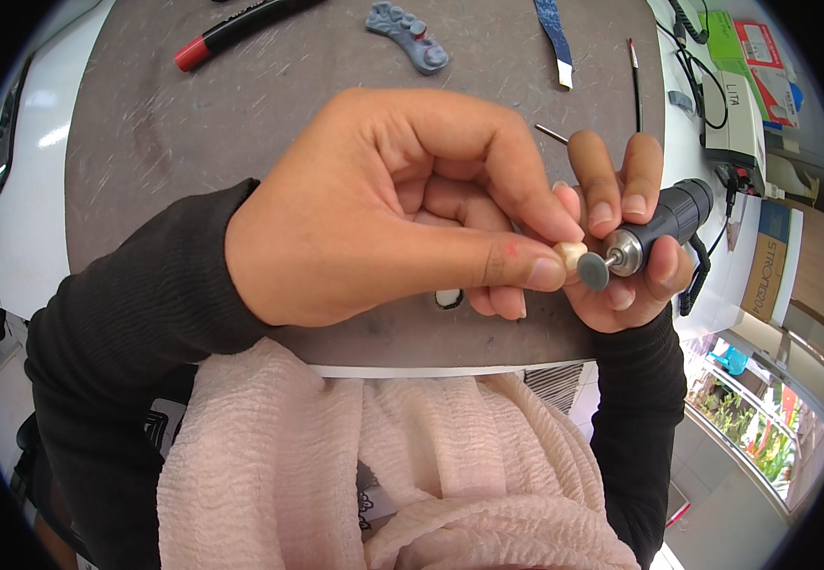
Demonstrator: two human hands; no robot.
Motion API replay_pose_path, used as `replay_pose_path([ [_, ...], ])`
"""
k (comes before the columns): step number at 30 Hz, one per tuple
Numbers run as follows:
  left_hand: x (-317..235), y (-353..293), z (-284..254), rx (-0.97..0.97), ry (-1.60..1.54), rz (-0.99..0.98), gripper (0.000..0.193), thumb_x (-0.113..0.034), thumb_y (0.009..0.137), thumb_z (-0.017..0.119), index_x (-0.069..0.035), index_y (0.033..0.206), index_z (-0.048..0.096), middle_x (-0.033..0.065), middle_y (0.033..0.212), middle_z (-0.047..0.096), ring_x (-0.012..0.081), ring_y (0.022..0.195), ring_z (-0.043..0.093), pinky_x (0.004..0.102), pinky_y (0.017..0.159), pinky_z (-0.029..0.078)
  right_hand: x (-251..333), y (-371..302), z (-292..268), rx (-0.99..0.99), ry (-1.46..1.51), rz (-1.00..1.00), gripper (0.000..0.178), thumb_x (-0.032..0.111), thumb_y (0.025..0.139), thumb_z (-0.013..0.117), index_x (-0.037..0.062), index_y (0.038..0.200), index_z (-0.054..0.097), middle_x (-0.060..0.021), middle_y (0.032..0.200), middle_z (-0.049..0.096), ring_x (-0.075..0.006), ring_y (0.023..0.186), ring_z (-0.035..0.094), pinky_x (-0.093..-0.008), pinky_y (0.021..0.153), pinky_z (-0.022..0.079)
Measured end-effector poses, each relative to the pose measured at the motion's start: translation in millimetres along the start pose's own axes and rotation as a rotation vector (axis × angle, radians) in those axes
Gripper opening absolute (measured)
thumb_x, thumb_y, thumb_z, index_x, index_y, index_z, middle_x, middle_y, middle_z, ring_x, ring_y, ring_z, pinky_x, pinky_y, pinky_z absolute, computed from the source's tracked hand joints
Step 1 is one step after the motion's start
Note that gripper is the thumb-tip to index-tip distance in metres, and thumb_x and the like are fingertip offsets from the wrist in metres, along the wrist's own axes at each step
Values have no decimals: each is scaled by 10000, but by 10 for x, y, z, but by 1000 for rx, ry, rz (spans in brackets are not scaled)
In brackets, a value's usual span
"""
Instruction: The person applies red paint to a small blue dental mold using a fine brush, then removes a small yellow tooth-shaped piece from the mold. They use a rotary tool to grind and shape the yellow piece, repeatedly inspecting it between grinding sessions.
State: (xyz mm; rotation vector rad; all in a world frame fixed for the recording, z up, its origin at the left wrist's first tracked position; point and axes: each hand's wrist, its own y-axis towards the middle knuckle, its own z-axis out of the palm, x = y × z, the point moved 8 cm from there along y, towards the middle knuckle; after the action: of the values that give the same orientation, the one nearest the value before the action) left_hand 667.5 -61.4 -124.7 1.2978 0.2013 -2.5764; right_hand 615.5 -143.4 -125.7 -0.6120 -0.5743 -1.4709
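Between thumb and forefinger, my left hand (pixel 383 209) pinches a small cream-coloured dental crown (pixel 571 254). My right hand (pixel 621 218) is wrapped round a black rotary handpiece (pixel 680 211) with a silver nose. A grey-green disc (pixel 594 272) sits on the handpiece's shank, right beside the crown; whether the two touch I cannot tell. The fingertips of both hands are close together above the worktop. Part of the right palm is hidden behind the tool and the left fingers.
On the brown worktop (pixel 193 133) lie a grey dental model (pixel 406 36), a black marker with a red end (pixel 231 36), a blue-and-white strip (pixel 555 43) and a thin brush (pixel 635 85). A white control box (pixel 730 119) with coiled cables stands at the right.
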Motion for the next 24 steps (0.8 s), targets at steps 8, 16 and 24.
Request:
replay_pose_path([
  [8, 7, -6, -2, -14, 9, 1, 129, 94, 710, 595, 22, 810, 555, 166, 781, 597, 158, 640, 614, 217, 552, 524, 5, -7, -2, -29, 6, -3, 288, 119, 716, 652, 60, 822, 391, -78, 846, 437, -62, 414, 447, -148, 610, 497],
  [16, 8, 3, -5, -13, 19, 13, 131, 85, 714, 597, 18, 819, 557, 161, 770, 597, 154, 629, 613, 216, 554, 525, 7, -5, -19, 24, -27, 14, 291, 120, 709, 658, 62, 817, 395, -73, 840, 437, -61, 401, 438, -160, 673, 491],
  [24, 7, -3, -1, -13, -4, -11, 133, 97, 711, 591, 18, 810, 553, 161, 780, 594, 155, 633, 613, 216, 559, 527, 6, -3, -6, -20, 9, -7, 287, 114, 713, 650, 62, 822, 390, -74, 850, 433, -65, 406, 443, -160, 630, 495],
])
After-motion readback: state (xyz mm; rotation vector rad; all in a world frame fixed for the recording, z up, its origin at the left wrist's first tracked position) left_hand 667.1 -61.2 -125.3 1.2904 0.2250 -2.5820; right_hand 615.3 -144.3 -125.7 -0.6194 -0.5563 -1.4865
